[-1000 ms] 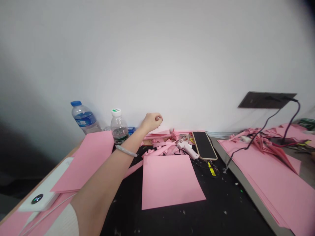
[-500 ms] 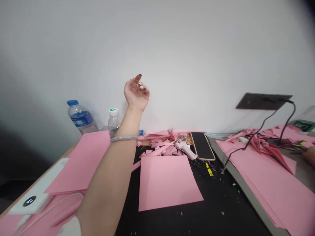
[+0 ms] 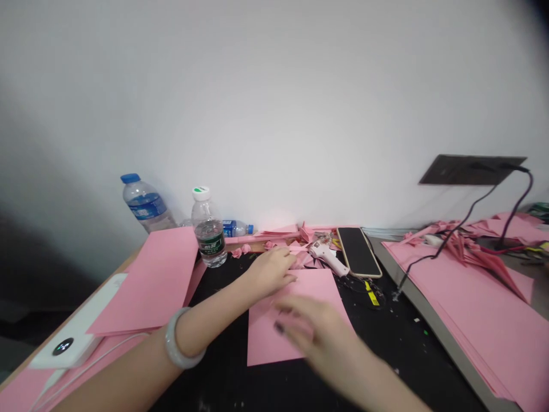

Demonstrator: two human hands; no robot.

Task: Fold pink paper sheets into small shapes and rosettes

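Note:
A square pink paper sheet [image 3: 261, 337] lies flat on the black mat [image 3: 223, 377] in front of me. My left hand [image 3: 271, 269], with a pale bangle on the wrist, rests at the sheet's far left corner beside a heap of folded pink paper scraps [image 3: 295, 254]; its fingers are curled and what they touch is hidden. My right hand [image 3: 319, 332] hovers over the sheet's middle with fingers stretched out, blurred by motion, holding nothing.
Two water bottles [image 3: 209, 229] stand at the back left, a third lies behind. A white glue gun [image 3: 328, 257] and a phone [image 3: 358, 252] lie past the sheet. Pink sheets [image 3: 154, 280] and a white power bank [image 3: 79, 329] sit left; more pink paper [image 3: 467, 303] and cables right.
My left hand dropped from raised in the air to the sheet's far corner. My right hand came into view over the sheet.

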